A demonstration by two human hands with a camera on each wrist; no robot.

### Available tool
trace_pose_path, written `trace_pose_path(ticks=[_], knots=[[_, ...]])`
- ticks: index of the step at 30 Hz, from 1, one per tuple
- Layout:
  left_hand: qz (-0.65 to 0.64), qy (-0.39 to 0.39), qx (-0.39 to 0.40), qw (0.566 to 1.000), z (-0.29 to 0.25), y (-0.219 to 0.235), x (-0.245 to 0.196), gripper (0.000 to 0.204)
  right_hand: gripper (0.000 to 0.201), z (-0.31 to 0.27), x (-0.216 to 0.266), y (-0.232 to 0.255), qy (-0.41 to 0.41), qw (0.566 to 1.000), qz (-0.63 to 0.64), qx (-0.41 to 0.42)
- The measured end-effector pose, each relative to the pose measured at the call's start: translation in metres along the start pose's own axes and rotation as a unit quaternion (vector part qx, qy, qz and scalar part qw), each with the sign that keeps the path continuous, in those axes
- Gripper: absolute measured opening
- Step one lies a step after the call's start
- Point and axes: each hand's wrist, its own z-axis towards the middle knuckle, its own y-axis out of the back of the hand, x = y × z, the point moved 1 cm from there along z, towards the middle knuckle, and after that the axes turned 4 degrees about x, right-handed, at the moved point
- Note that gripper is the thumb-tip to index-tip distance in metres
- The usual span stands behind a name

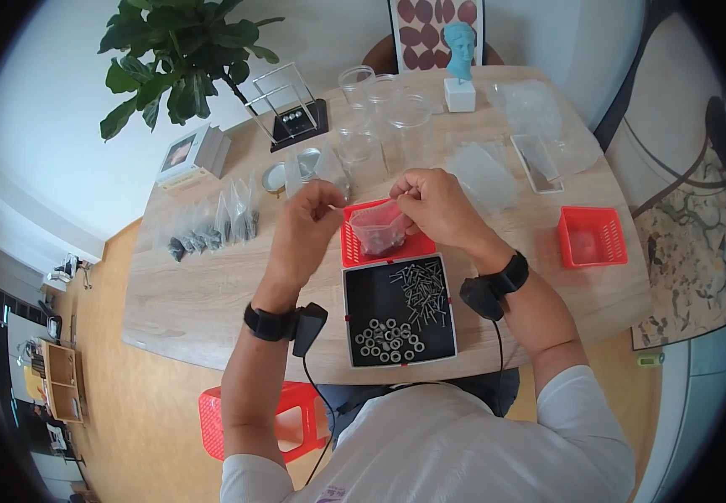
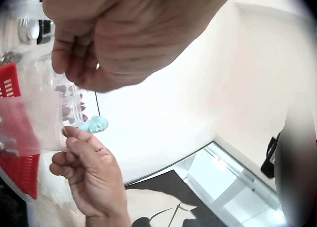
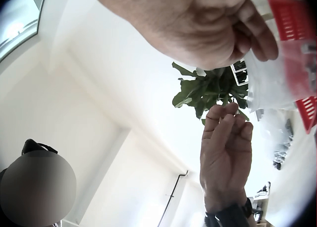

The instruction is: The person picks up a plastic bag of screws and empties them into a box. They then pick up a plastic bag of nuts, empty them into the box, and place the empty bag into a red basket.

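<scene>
A clear plastic bag (image 1: 377,220) with small metal pieces in its bottom hangs upright over a red basket (image 1: 348,249). My left hand (image 1: 302,239) pinches its upper left edge, and my right hand (image 1: 447,211) pinches the upper right edge. The right wrist view shows the bag (image 3: 270,81) between my right hand (image 3: 193,26) and left hand (image 3: 226,160). Just below the basket, a black tray (image 1: 369,289) holds long screws (image 1: 424,293) at its right and ring-shaped metal pieces (image 1: 390,339) along its front.
Several filled bags (image 1: 212,230) lie at the left. Clear containers (image 1: 363,151), a desk ornament (image 1: 300,121) and a blue bust (image 1: 459,54) stand farther back. Flat bags (image 1: 482,174), a white tray (image 1: 537,163) and another red basket (image 1: 592,237) are at the right.
</scene>
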Motion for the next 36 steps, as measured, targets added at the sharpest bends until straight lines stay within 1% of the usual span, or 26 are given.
trace_pose_path(ticks=[1, 2, 4, 5, 6, 8, 9, 10, 11, 13, 14, 15, 16, 17, 19, 22, 23, 24, 25, 26, 27, 29, 30, 32, 35, 36], knots=[[0.095, -0.037, 0.007, 0.995, -0.003, -0.004, -0.003, 0.02, 0.016, 0.0, -0.001, 0.0, 0.006, 1.0, -0.005, -0.017], [0.095, -0.038, 0.007, 0.995, -0.006, -0.01, -0.003, 0.02, 0.016, 0.001, -0.001, 0.0, 0.006, 1.0, -0.006, -0.018], [0.26, -0.156, 0.018, 0.953, -0.012, -0.019, -0.003, 0.032, 0.016, 0.0, -0.001, -0.002, 0.008, 1.0, 0.005, -0.004], [0.291, -0.188, 0.025, 0.938, -0.01, -0.019, 0.002, 0.029, 0.016, 0.0, -0.001, -0.002, 0.008, 1.0, 0.004, -0.003], [0.291, -0.189, 0.023, 0.938, -0.01, -0.018, 0.005, 0.029, 0.017, 0.0, -0.001, -0.002, 0.003, 1.0, 0.016, -0.003], [0.346, -0.186, 0.01, 0.92, -0.011, -0.016, 0.008, 0.016, 0.018, 0.0, 0.001, 0.002, -0.002, 1.0, 0.029, -0.007], [0.345, -0.188, 0.012, 0.92, -0.011, -0.015, 0.007, 0.016, 0.019, 0.0, 0.005, 0.007, -0.013, 1.0, 0.012, 0.024], [0.325, -0.153, 0.015, 0.933, -0.01, -0.014, 0.006, 0.012, 0.021, 0.0, 0.008, 0.01, -0.023, 0.998, -0.005, 0.054], [0.306, -0.118, 0.019, 0.945, -0.01, -0.013, 0.006, 0.008, 0.021, -0.002, 0.011, 0.013, -0.023, 0.998, -0.004, 0.054], [0.3, -0.134, 0.02, 0.944, -0.01, -0.011, 0.01, 0.009, 0.029, -0.005, 0.016, 0.016, 0.04, 0.994, -0.077, 0.07], [0.292, -0.15, 0.023, 0.944, -0.01, -0.011, 0.011, 0.01, 0.029, -0.002, 0.009, 0.014, 0.041, 0.994, -0.077, 0.069], [0.292, -0.15, 0.024, 0.944, -0.01, -0.012, 0.01, 0.01, 0.03, 0.002, -0.004, 0.01, 0.144, 0.982, -0.12, 0.029], [0.267, -0.12, 0.021, 0.956, -0.011, -0.013, 0.008, 0.01, 0.031, 0.003, -0.006, 0.008, 0.245, 0.956, -0.163, -0.012], [0.242, -0.088, 0.017, 0.966, -0.011, -0.014, 0.007, 0.01, 0.031, 0.004, -0.008, 0.009, 0.245, 0.956, -0.162, -0.013], [0.235, -0.085, 0.002, 0.968, -0.011, -0.016, 0.008, 0.01, 0.027, 0.007, -0.01, 0.012, 0.083, 0.989, -0.101, 0.075], [0.239, -0.076, -0.017, 0.968, -0.009, -0.014, 0.015, 0.012, 0.022, 0.004, -0.003, 0.017, 0.075, 0.987, -0.119, 0.078], [0.251, -0.072, -0.019, 0.965, -0.009, -0.014, 0.017, 0.014, 0.022, 0.004, -0.004, 0.019, 0.076, 0.987, -0.119, 0.078], [0.251, -0.072, -0.019, 0.965, -0.008, -0.013, 0.018, 0.014, 0.02, 0.004, -0.006, 0.02, 0.114, 0.98, -0.141, 0.084], [0.287, -0.094, -0.005, 0.953, -0.008, -0.013, 0.018, 0.018, 0.019, 0.004, -0.008, 0.02, 0.151, 0.971, -0.163, 0.09], [0.322, -0.117, 0.009, 0.939, -0.007, -0.013, 0.019, 0.022, 0.019, 0.004, -0.008, 0.02, 0.152, 0.971, -0.163, 0.09], [0.322, -0.117, 0.009, 0.939, -0.006, -0.014, 0.02, 0.022, 0.018, 0.005, -0.008, 0.02, 0.155, 0.966, -0.188, 0.081], [0.313, -0.189, 0.014, 0.931, -0.003, -0.019, 0.022, 0.023, 0.017, 0.005, -0.008, 0.02, 0.16, 0.961, -0.215, 0.073], [0.313, -0.188, 0.013, 0.931, 0.0, -0.021, 0.024, 0.023, 0.017, 0.006, -0.007, 0.02, 0.165, 0.961, -0.211, 0.073], [0.264, -0.141, 0.017, 0.954, 0.005, -0.024, 0.026, 0.018, 0.017, 0.006, -0.008, 0.02, 0.172, 0.96, -0.208, 0.073], [0.236, -0.139, 0.004, 0.962, 0.012, -0.026, 0.026, 0.012, 0.017, 0.007, -0.009, 0.02, 0.176, 0.958, -0.22, 0.063], [0.238, -0.138, -0.003, 0.961, 0.013, -0.026, 0.024, 0.012, 0.016, 0.006, -0.007, 0.019, 0.194, 0.958, -0.209, 0.034]])
